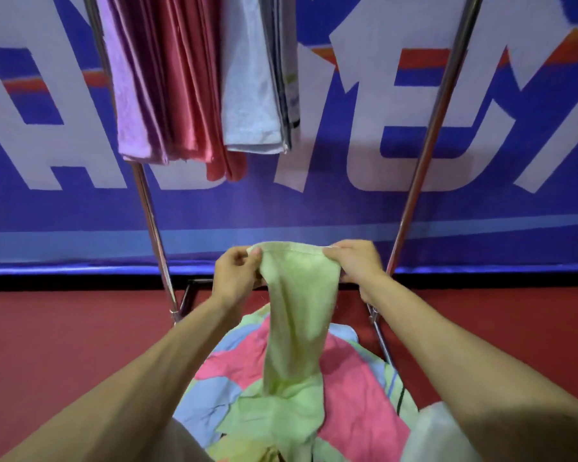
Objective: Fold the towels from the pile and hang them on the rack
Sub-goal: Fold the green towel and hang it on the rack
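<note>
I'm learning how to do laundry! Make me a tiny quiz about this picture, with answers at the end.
1. True or false: both hands hold the light green towel by its top edge.
2. Which hanging cloth is nearest the rack's left pole: A) the white towel, B) the lilac towel, C) the shiny pink cloth?
3. Fill in: the green towel's bottom end rests on the ____ of towels.

Key:
1. True: left hand and right hand pinch its upper corners.
2. B.
3. Pile.
</note>
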Demonstrator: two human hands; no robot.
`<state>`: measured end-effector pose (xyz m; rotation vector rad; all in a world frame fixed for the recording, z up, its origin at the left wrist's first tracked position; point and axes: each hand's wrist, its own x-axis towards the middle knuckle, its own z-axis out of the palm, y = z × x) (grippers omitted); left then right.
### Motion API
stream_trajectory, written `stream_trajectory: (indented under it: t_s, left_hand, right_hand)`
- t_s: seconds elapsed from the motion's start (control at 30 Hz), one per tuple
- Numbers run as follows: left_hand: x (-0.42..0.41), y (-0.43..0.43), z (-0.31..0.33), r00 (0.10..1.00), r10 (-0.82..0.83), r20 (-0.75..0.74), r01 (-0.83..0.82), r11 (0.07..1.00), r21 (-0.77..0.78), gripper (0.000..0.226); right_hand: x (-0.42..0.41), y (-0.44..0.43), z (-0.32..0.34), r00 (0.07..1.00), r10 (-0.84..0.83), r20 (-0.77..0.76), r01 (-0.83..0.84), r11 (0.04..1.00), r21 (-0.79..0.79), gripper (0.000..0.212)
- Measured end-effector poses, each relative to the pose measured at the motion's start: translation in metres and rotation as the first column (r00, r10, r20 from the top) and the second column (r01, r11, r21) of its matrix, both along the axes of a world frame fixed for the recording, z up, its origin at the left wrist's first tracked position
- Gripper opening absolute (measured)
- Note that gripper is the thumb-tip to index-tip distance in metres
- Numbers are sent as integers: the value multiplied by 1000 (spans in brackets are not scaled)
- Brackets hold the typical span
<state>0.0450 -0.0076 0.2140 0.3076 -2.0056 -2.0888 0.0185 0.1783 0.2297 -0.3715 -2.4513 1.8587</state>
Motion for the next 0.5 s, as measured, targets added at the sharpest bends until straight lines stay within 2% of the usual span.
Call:
stream_trajectory:
  t_s: [0.07,0.17,0.23,0.37,0.5]
  left_hand:
    - [0,5,-1,997,-73,28,71,996,51,17]
    - [2,7,0,975,-216,56,208,970,124,21]
    - [4,6,-1,975,-217,48,208,967,146,24]
    - [7,2,5,995,-98,8,95,977,191,18]
    - [11,1,7,990,-141,24,136,979,149,18]
  right_hand:
    - [-1,2,-9,997,-12,77,24,986,-164,10]
    - [2,2,-4,995,-3,96,32,952,-305,5]
    - [6,-2,-1,994,46,94,-11,939,-343,5]
    - [15,-11,-3,980,174,95,-125,915,-384,20]
    - [20,-24,-3,965,249,78,-197,892,-407,22]
